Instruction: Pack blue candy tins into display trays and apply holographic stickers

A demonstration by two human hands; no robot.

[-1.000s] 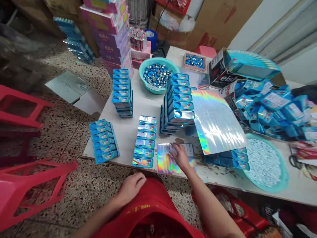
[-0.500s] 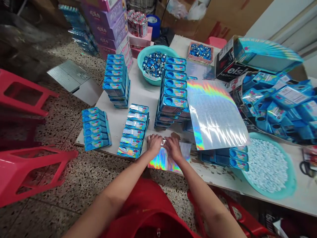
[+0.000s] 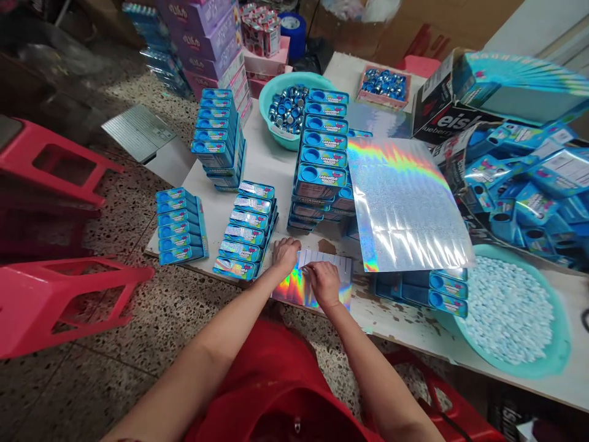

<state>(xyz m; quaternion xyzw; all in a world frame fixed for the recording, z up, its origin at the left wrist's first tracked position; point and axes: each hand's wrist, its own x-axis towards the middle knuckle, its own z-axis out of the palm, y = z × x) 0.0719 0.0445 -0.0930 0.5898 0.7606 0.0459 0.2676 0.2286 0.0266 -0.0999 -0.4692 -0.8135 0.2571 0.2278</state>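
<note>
A small shiny holographic sheet (image 3: 294, 288) lies flat at the table's front edge. Its upper right part shows a pale strip with thin slits. My left hand (image 3: 285, 255) is on its upper left edge, fingers bent and closed on it. My right hand (image 3: 325, 285) is over its middle, thumb and fingers pinched together at the sheet; what exactly lies between the fingertips is mostly hidden. Left of my hands stand blue candy boxes (image 3: 246, 236) in a row, with shiny film on their tops. A taller stack of blue boxes (image 3: 322, 175) rises just beyond my hands.
A large holographic sheet (image 3: 409, 209) rests over boxes at right. Beyond it are a basin of pale candies (image 3: 564, 319) and a carton (image 3: 427, 116) beside blue packs. A turquoise bowl (image 3: 288, 142) holds blue caps. Red stools (image 3: 50, 153) stand left.
My hands have drawn apart, and the right one has turned over the sheet. More of the pale slit strip now shows. The view has shifted slightly.
</note>
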